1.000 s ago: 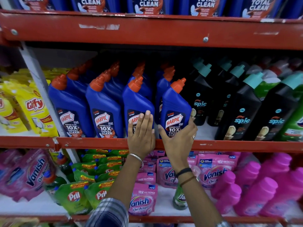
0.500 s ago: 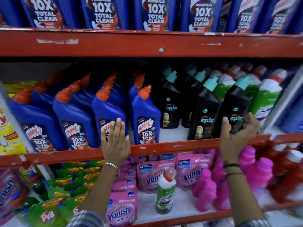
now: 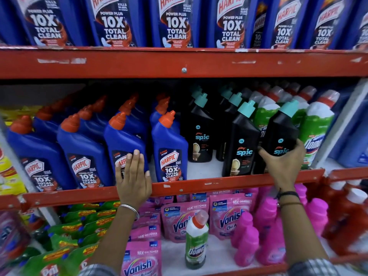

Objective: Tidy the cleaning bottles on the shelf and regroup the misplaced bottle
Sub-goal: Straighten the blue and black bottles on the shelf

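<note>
Black Spic bottle (image 3: 281, 134): my right hand (image 3: 283, 165) fingers wrapped around it.
Left hand (image 3: 133, 179): flat, fingers wide.
Left: Domex bottle (image 3: 196, 239) misplaced below.

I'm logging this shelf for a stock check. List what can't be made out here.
Head view only:
- Rear rows on the middle shelf: in shadow, count unclear.
- Harpic bottle label: covered by the left hand.
- Spic bottle base: hidden by the right hand, so standing or lifted is unclear.
- Top-shelf bottles: caps cut off by the upper edge.
- Red bottles, lower right: blurred, brand unreadable.
- Domex bottle small print: too small.
</note>
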### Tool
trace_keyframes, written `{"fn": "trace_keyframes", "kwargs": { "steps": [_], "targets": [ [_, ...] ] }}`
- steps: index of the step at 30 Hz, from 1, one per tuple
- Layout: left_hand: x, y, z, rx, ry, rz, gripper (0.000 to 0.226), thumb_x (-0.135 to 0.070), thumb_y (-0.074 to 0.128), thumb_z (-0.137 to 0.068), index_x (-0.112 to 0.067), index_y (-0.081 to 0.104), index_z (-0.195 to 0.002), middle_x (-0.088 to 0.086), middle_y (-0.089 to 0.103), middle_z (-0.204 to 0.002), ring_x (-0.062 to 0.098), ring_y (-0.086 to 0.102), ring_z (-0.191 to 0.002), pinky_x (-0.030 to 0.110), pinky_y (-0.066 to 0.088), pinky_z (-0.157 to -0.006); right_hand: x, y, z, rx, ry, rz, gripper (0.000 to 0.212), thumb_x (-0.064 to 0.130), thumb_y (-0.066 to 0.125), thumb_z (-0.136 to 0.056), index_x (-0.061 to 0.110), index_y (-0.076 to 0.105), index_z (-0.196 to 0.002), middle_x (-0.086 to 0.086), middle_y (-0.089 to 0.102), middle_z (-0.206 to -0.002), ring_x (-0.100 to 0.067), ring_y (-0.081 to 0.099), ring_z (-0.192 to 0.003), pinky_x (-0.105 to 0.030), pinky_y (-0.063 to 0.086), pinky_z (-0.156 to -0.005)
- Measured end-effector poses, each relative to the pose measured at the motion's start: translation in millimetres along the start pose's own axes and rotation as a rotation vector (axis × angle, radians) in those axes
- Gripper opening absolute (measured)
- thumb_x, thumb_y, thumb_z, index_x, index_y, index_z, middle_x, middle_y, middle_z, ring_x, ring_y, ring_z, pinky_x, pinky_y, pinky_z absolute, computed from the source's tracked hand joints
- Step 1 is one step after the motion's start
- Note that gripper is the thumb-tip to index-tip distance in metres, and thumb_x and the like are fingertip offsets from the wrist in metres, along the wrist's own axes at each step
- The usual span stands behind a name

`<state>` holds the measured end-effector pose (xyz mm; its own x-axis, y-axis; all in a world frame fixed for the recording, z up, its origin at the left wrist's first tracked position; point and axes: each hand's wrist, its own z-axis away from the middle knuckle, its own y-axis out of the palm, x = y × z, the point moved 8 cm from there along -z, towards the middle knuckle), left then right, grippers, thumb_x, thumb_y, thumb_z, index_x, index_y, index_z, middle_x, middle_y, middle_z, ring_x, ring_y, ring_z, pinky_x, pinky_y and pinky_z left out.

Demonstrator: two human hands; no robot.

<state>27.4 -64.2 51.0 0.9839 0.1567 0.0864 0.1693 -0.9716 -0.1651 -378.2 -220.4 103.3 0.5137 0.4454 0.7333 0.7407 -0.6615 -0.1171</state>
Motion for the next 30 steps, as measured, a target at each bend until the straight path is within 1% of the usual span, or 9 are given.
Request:
{"fn": "trace_keyframes", "kwargs": {
  "steps": [6,10,14,16,19,21,24,27,30],
  "targets": [
    [1,0,-1,0.01,0.003,0.005,0.061,-0.025,0.035,-0.097,-0.009,0.015,-0.153,0.0,0.006,-0.163,0.017,0.008,-0.15,0.046,0.007,-0.121,22,-37,15,-0.089,-0.024,-0.08,0.092,0.032,0.091,-0.056,-0.006,0.045,-0.125,-0.023,0.053,-0.122,-0.033,0.053,-0.113,-0.043,0.043,-0.1],
    [1,2,1,0.027,-0.002,0.008,0.058,-0.027,0.03,-0.1,-0.01,0.015,-0.153,0.0,0.005,-0.163,0.016,0.007,-0.15,0.046,0.007,-0.12,59,-66,31,-0.215,-0.009,-0.007,0.099,0.055,0.084,-0.052,0.005,0.044,-0.129,-0.017,0.054,-0.124,-0.029,0.054,-0.11,-0.037,0.042,-0.092],
    [1,2,1,0.031,-0.005,0.006,0.058,-0.027,0.03,-0.101,-0.01,0.014,-0.153,0.0,0.005,-0.163,0.016,0.007,-0.15,0.046,0.007,-0.12,100,-65,47,-0.149,-0.043,-0.079,0.102,0.07,0.077,-0.049,0.01,0.046,-0.126,-0.007,0.058,-0.12,-0.011,0.054,-0.101,-0.008,0.034,-0.083],
    [1,1,1,0.034,-0.004,0.012,0.059,-0.028,0.03,-0.1,-0.01,0.013,-0.154,-0.001,0.004,-0.163,0.016,0.006,-0.15,0.046,0.006,-0.121,116,-49,59,-0.076,-0.049,-0.151,0.101,0.07,0.079,-0.048,0.014,0.045,-0.124,0.001,0.057,-0.117,0.0,0.05,-0.098,-0.001,0.031,-0.082],
    [1,0,0,0.036,-0.009,0.015,0.062,-0.026,0.034,-0.097,-0.011,0.012,-0.154,-0.001,0.003,-0.163,0.015,0.006,-0.15,0.045,0.006,-0.121,133,-17,80,0.0,-0.06,-0.192,0.097,0.069,0.079,-0.046,0.021,0.044,-0.123,0.009,0.052,-0.115,-0.001,0.051,-0.099,-0.011,0.037,-0.085],
    [1,-1,0,0.036,-0.008,0.022,0.064,-0.026,0.035,-0.096,-0.011,0.012,-0.154,-0.002,0.003,-0.163,0.015,0.006,-0.15,0.045,0.006,-0.12,138,6,93,0.053,-0.037,-0.218,0.098,0.069,0.079,-0.047,0.019,0.045,-0.124,0.004,0.054,-0.117,-0.011,0.056,-0.104,-0.019,0.043,-0.088],
    [1,-1,-1,0.034,-0.002,0.024,0.066,-0.026,0.036,-0.095,-0.012,0.011,-0.154,-0.002,0.003,-0.163,0.015,0.006,-0.15,0.045,0.007,-0.12,141,34,107,0.095,-0.004,-0.231,0.098,0.061,0.083,-0.05,0.016,0.042,-0.126,-0.001,0.053,-0.12,-0.016,0.055,-0.108,-0.017,0.041,-0.086],
    [-1,-2,-1,0.027,0.007,0.023,0.065,-0.026,0.036,-0.096,-0.011,0.011,-0.154,-0.002,0.003,-0.163,0.015,0.006,-0.15,0.045,0.008,-0.12,137,48,113,0.099,0.022,-0.166,0.101,0.058,0.084,-0.053,0.011,0.04,-0.131,-0.003,0.05,-0.124,-0.02,0.053,-0.112,-0.032,0.046,-0.089],
    [-1,-1,0,0.021,0.007,0.026,0.063,-0.026,0.036,-0.097,-0.011,0.013,-0.154,-0.001,0.004,-0.163,0.015,0.008,-0.15,0.045,0.009,-0.12,134,59,117,0.105,0.031,-0.108,0.103,0.057,0.083,-0.055,0.009,0.038,-0.134,-0.006,0.048,-0.126,-0.02,0.051,-0.112,-0.028,0.044,-0.086]
  ]
}}
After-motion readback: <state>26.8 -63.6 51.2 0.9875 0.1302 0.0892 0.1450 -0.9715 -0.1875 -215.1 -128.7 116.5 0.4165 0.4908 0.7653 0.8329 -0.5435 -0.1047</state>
